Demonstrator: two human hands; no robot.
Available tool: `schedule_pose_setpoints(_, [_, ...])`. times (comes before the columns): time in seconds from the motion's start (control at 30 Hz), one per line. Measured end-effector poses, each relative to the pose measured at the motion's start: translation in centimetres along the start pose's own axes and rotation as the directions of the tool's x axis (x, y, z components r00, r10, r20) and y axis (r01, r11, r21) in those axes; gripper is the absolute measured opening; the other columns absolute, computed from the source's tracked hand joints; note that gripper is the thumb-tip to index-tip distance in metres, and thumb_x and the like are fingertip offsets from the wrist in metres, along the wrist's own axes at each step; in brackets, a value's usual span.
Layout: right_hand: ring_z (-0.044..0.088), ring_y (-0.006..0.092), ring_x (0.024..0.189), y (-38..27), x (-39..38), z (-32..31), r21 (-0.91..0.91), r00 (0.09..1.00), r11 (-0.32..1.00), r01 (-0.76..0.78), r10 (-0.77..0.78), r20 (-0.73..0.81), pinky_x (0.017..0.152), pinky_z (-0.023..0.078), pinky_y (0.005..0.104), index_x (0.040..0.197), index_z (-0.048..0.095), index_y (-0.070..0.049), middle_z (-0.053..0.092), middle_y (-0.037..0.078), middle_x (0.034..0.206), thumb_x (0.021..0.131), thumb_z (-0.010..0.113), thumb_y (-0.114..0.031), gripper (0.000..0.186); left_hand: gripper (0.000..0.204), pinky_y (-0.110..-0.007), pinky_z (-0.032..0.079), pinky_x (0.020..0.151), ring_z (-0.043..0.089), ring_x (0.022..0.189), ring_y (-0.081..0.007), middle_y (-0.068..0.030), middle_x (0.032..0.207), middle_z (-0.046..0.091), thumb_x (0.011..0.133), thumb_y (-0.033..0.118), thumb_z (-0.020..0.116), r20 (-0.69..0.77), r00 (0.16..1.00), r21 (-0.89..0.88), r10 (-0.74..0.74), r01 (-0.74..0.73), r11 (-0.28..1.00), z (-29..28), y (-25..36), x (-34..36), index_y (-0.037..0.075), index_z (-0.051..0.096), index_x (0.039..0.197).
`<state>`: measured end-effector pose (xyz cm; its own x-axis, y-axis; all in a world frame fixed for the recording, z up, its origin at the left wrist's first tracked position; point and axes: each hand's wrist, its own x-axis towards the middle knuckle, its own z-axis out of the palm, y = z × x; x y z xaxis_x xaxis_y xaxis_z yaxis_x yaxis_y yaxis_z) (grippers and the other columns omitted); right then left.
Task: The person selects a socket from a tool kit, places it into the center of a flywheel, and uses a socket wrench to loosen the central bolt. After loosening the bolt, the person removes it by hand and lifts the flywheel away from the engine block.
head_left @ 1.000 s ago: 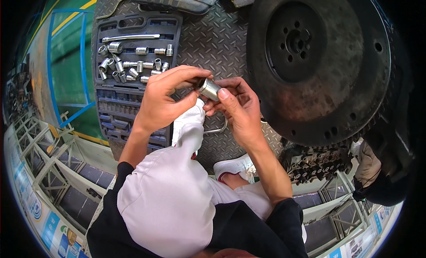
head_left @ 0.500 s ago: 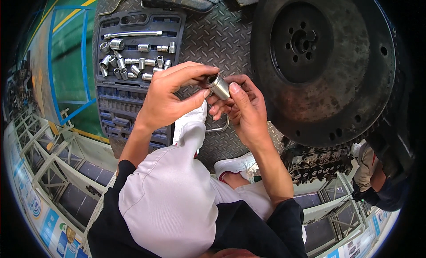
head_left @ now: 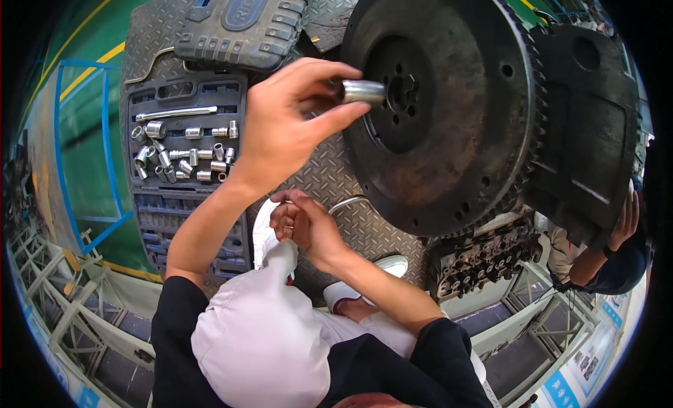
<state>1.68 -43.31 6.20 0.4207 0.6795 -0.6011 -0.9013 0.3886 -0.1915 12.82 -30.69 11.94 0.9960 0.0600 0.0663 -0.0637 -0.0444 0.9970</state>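
Between the thumb and fingers of my left hand (head_left: 280,124) is a silver socket (head_left: 364,92), level and pointing toward the bolt holes at the centre of a large dark flywheel (head_left: 449,162). A gap that I cannot measure separates the socket from the hub; the socket looks slightly blurred. My right hand (head_left: 308,229) hangs lower, above my white shoe, with its fingers curled in and nothing visible in them. Left of my hands lies a socket case (head_left: 189,198) with loose silver sockets (head_left: 158,130) and an extension bar (head_left: 175,113) on it.
A closed dark case (head_left: 245,29) lies behind the sockets. A dirty engine part with rows of openings (head_left: 484,264) is below the flywheel. At the right, a co-worker's hand (head_left: 626,215) touches a dark plate (head_left: 582,134). A bent metal rod (head_left: 350,201) lies on the tread-plate surface.
My right hand has let go of the socket and dropped down and left. My left hand has carried the socket up toward the flywheel hub. The whole view has shifted.
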Motion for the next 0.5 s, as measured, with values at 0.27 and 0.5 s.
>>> schedule_pose_setpoints(0.27, [0.059,0.0147,0.072,-1.4,-0.8,-0.9,-0.017,0.992,0.996,0.088,-0.089,-0.085,0.066,0.048,0.0286,0.105,0.061,-0.002,0.063,0.008,0.081,0.099,0.050,-0.017,0.020,0.030,-0.023,0.054,0.076,0.067,0.086,-0.0098,-0.0077,0.094,0.072,0.086,0.007,0.076,0.001,0.988,-0.157,-0.151,0.150,0.976,3.9,-0.6,2.9,-0.004,0.064,0.111])
schedule_pose_setpoints(0.5, [0.059,0.0149,0.072,-2.2,-1.0,-0.7,-0.093,0.993,0.994,0.058,-0.067,-0.096,0.067,0.048,0.0282,0.104,0.061,-0.003,0.063,0.008,0.081,0.097,0.052,-0.017,0.018,0.028,-0.024,0.055,0.068,0.068,0.076,-0.0100,-0.0098,0.086,0.073,0.087,0.008,0.076,-0.021,0.999,0.045,-0.028,0.028,0.999,4.1,-0.7,3.1,-0.005,0.063,0.108])
